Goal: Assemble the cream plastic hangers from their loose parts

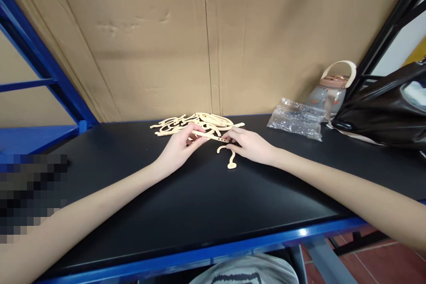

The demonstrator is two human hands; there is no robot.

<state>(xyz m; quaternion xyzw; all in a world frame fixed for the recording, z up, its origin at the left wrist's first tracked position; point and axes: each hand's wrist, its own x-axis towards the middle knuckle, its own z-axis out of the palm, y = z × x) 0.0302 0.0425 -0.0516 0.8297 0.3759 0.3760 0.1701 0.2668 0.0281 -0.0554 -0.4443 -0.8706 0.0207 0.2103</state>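
A slim beige plastic bar [213, 136] with small slots near its right end is held above the black tabletop. My left hand [186, 142] pinches its left part between thumb and fingers. At the slotted end, my right hand [246, 143] has its thumb and fingertips closed on the bar; the exact contact is partly hidden. Just below the right hand, a curved beige hook [232, 158] with a small flat foot lies on the table. Behind both hands is a pile of beige plastic strips and hooked pieces [213, 120], partly covered by the left hand.
A crumpled clear plastic bag [296, 117] lies at the right, in front of a clear bottle [333, 91] with a handle. Farther right is a dark shiny bag [386, 106]. Cardboard [149, 44] stands along the back; a blue frame [63, 84] rises at left.
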